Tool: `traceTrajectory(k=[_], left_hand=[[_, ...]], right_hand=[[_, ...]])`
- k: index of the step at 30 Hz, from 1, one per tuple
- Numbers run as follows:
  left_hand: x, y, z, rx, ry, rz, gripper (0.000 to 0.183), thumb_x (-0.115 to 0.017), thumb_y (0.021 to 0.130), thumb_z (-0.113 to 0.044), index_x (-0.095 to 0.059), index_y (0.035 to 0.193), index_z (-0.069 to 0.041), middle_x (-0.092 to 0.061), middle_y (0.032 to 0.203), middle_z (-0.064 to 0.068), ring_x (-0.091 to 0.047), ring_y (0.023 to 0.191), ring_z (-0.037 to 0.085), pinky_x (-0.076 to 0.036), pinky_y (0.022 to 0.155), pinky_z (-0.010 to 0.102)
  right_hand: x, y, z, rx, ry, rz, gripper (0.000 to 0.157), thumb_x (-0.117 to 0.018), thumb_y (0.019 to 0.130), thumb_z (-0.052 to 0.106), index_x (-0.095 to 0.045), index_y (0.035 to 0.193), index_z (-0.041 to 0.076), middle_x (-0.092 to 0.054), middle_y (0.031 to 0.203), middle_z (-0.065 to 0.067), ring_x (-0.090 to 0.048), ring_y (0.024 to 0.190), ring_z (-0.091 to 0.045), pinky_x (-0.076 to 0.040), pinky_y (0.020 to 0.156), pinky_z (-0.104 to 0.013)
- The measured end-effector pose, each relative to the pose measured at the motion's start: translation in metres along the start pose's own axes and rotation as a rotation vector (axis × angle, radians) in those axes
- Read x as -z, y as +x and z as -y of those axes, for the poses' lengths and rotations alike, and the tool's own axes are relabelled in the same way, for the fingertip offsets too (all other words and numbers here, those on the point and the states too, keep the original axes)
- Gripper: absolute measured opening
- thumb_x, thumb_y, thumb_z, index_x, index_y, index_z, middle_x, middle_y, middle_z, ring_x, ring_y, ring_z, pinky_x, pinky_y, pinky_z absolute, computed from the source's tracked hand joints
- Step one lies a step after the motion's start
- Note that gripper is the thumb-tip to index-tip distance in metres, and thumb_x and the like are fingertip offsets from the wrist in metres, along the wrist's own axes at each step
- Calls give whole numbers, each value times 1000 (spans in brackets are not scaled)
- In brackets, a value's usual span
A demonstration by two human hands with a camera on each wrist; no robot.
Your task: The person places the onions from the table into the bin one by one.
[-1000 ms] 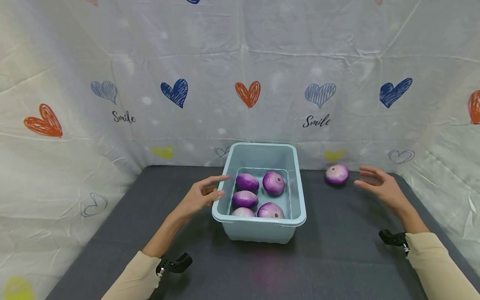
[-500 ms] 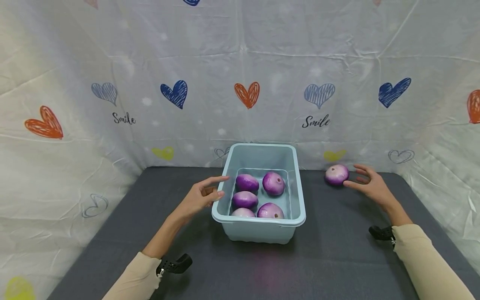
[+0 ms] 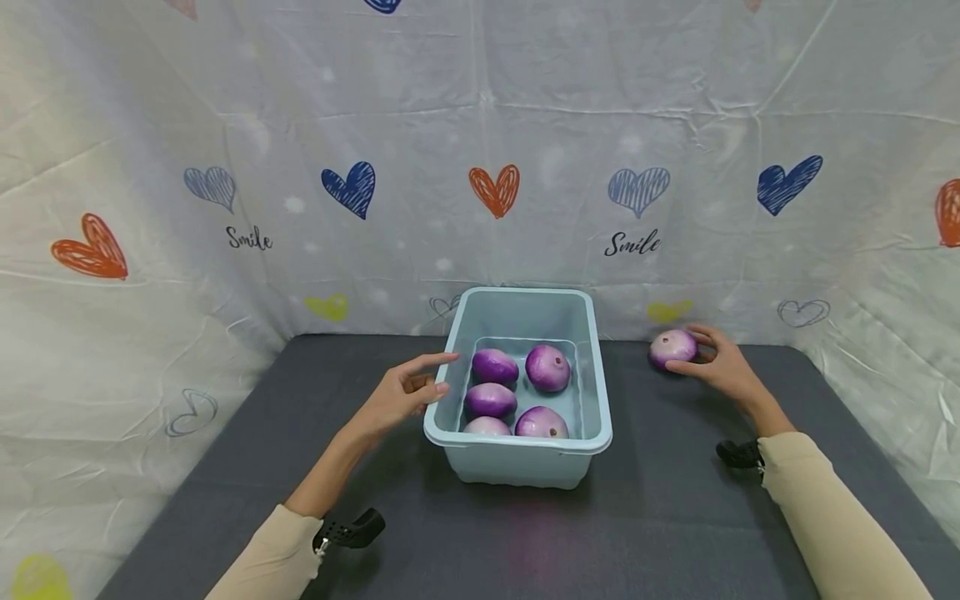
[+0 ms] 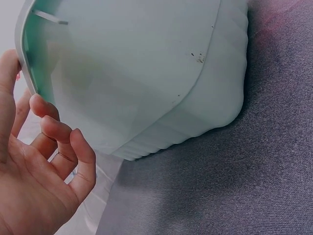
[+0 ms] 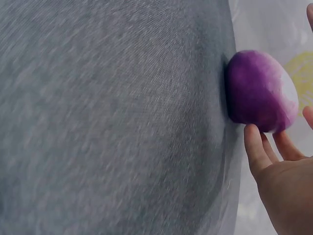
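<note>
A light blue plastic bin [image 3: 517, 462] stands mid-table with several red onions [image 3: 547, 367] inside. My left hand [image 3: 397, 392] is at the bin's left rim, index finger extended over it and thumb beside it. In the left wrist view the other fingers of that hand [image 4: 44, 166] bend loosely outside the wall. One more red onion [image 3: 672, 349] lies on the table to the right of the bin. My right hand [image 3: 720, 367] is spread about its right side. The right wrist view shows fingertips [image 5: 252, 132] right at this onion's [image 5: 259, 90] surface.
A dark grey cloth [image 3: 660, 517] covers the table. Behind it and along both sides hangs a pale sheet [image 3: 420, 125] printed with hearts. A black strap [image 3: 348, 527] is on the left wrist, another strap [image 3: 738, 455] on the right.
My right hand has moved left to the lone onion, its fingers now around the right side. The left hand and the bin have stayed in place.
</note>
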State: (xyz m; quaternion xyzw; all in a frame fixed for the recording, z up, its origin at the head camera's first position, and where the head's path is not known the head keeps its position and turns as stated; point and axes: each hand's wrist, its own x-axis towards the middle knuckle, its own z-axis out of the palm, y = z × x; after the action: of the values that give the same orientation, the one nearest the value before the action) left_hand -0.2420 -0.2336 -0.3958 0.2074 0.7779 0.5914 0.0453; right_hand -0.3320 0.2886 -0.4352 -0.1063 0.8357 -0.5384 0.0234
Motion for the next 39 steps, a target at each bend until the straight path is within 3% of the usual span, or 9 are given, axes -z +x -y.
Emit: traceTrajectory(k=[6,19,28,39], left_hand=[[0,-1,-1,5,0,-2,48,-67,102,-18,-56,148,-19,-40,67,1,-37,59,13,-38,61,29],[-1,-1,0,8,6,-9,48,-67,101,-19,-56,148,-19,-41,67,1,-38,60,13,-38,61,29],[0,0,0,0,13,-4,48,-66,102,-17,-56,148,-18,-40,67,1,-38,59,13,-37,61,31],[0,1,2,11,15,-7,47,-66,102,-17,-56,148,-20,-39,65,1,-37,59,14,-37,62,33]], right_hand=[[-4,8,1,17,-6,8,93,-78,93,19,-18,160,-3,-16,158,-35,-29,141,-52,-32,105,-64],[-11,17,-7,30,-149,-51,83,-82,89,19,-34,151,-8,-36,147,-36,-38,133,-51,-38,98,-62],[-9,12,-9,36,-129,-73,76,-80,91,22,-40,150,-6,-41,145,-34,-41,131,-48,-41,93,-55],[-1,1,-13,22,6,-63,75,-77,95,25,-38,154,0,-39,148,-28,-43,130,-40,-45,81,-20]])
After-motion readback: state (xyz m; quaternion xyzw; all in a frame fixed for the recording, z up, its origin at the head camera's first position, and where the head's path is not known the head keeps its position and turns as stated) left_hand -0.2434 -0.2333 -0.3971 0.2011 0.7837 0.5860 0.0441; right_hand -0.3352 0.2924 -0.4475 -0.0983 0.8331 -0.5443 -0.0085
